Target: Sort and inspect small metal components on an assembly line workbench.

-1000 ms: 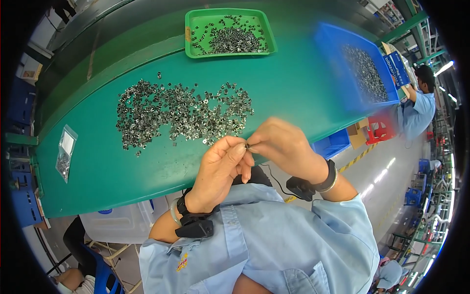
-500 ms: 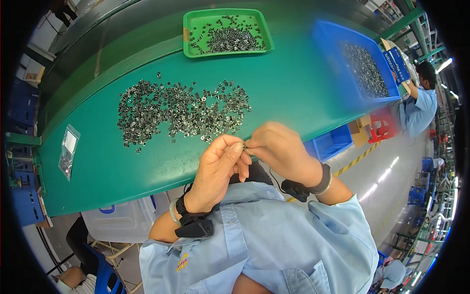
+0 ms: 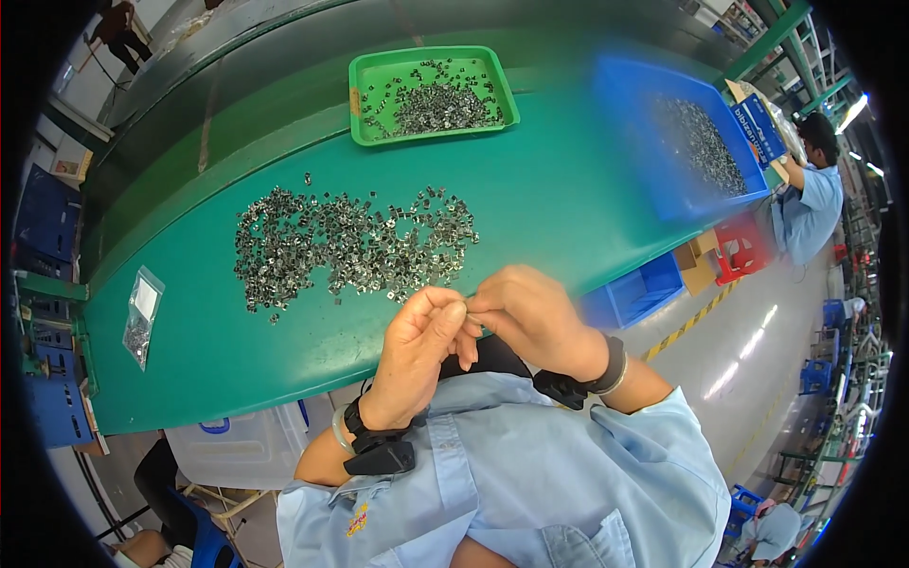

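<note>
My left hand (image 3: 417,346) and my right hand (image 3: 538,320) meet at the fingertips above the near edge of the green work table (image 3: 540,180). Thumb and forefinger are pinched closed on each hand. Between the tips is a small metal part, now almost wholly covered by the fingers. Just beyond my hands lies a wide, loose pile of small black and silver metal parts (image 3: 355,241). Farther back stands a shallow green tray (image 3: 372,74) with more of the same-looking parts heaped in it.
At the right a large blue bin (image 3: 632,118) holds many small parts. A clear plastic bag (image 3: 142,317) lies at the left. Below the table are a blue crate (image 3: 649,289) and a translucent box (image 3: 237,454). A co-worker (image 3: 810,204) is at the far right.
The whole scene sits slightly lower in view. My hands remain pinched together, and the small metal part that showed between the fingertips is now mostly hidden.
</note>
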A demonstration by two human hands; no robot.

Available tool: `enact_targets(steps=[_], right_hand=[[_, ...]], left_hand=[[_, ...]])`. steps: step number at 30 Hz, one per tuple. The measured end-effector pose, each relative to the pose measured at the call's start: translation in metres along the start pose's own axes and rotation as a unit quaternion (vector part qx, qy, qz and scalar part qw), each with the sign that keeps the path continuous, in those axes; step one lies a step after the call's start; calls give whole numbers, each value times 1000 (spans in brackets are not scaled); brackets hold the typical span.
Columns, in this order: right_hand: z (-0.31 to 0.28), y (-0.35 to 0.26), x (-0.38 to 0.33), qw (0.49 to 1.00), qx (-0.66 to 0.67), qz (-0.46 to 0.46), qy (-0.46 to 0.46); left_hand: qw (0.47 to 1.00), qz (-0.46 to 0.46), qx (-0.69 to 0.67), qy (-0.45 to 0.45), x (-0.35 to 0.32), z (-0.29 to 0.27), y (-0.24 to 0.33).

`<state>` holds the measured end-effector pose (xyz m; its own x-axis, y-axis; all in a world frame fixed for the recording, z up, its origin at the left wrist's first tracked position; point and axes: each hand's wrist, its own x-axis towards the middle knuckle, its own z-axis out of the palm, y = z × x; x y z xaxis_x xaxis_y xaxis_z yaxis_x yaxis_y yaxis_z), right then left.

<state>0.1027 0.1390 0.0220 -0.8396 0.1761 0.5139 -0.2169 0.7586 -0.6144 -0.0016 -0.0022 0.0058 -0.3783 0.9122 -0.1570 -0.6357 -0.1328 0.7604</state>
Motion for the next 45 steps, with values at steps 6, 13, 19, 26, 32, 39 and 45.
enact_targets(steps=[6, 13, 19, 26, 32, 39, 45], right_hand=[[3, -1, -4, 1000, 17, 4, 17], [4, -6, -11, 993, 109, 28, 42], [0, 2, -16, 993, 98, 46, 37], [0, 3, -15, 995, 80, 9, 52], [0, 0, -16, 988, 136, 37, 55], [0, -2, -10, 991, 126, 10, 42], [4, 0, -9, 991, 129, 8, 40]], left_hand=[[999, -11, -29, -12, 3, -3, -3], [991, -21, -116, -71, 2, -5, -8], [998, -33, -30, -37, 6, 1, -4], [995, -38, -81, -31, 3, 5, -8], [973, -65, -199, -98, 2, -1, -14], [970, -53, -209, -111, 3, -4, -16], [976, -54, -184, -102, 4, -5, -11]])
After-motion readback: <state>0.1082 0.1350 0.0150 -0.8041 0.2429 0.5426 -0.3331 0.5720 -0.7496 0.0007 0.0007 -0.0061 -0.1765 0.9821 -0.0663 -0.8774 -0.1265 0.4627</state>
